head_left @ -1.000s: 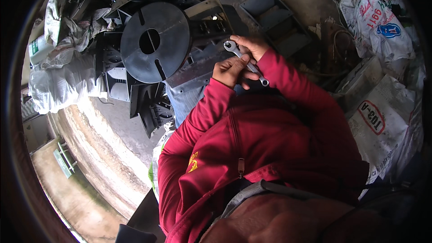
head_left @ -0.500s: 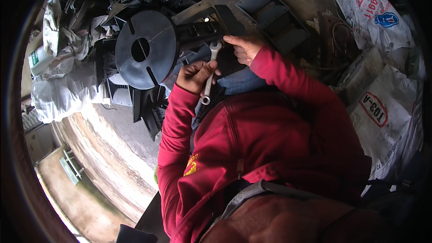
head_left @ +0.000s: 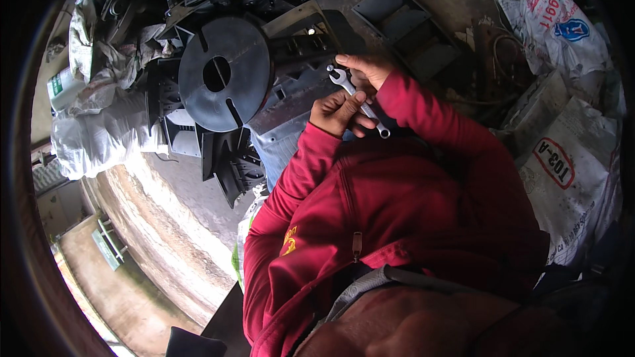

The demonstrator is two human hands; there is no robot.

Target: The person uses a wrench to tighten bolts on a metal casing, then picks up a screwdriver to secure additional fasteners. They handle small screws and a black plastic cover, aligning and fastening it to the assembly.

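My left hand (head_left: 337,114) is closed around the middle of a silver combination wrench (head_left: 368,111). The wrench slants, its open jaw up toward the left and its ring end down near my jacket. A small shiny metal piece (head_left: 330,67) shows at the jaw's tip; its kind is too small to tell. Just beyond the jaw, my right hand (head_left: 368,70) has its fingers curled in, partly hidden behind the wrench; what they hold, if anything, I cannot make out. To the left of both hands stands a dark round metal disc (head_left: 248,73) with a centre hole and two slots.
Dark metal brackets (head_left: 228,165) lie below the disc. A rectangular metal frame (head_left: 297,16) and a compartmented dark metal part (head_left: 407,26) are at the far side. White printed sacks (head_left: 562,172) line the right; crumpled plastic wrapping (head_left: 106,135) and a white container (head_left: 63,89) are on the left.
My left hand has moved right with the wrench, away from the disc and toward my body. The wrench has turned, its ring end now to the right. My right hand has drawn in slightly.
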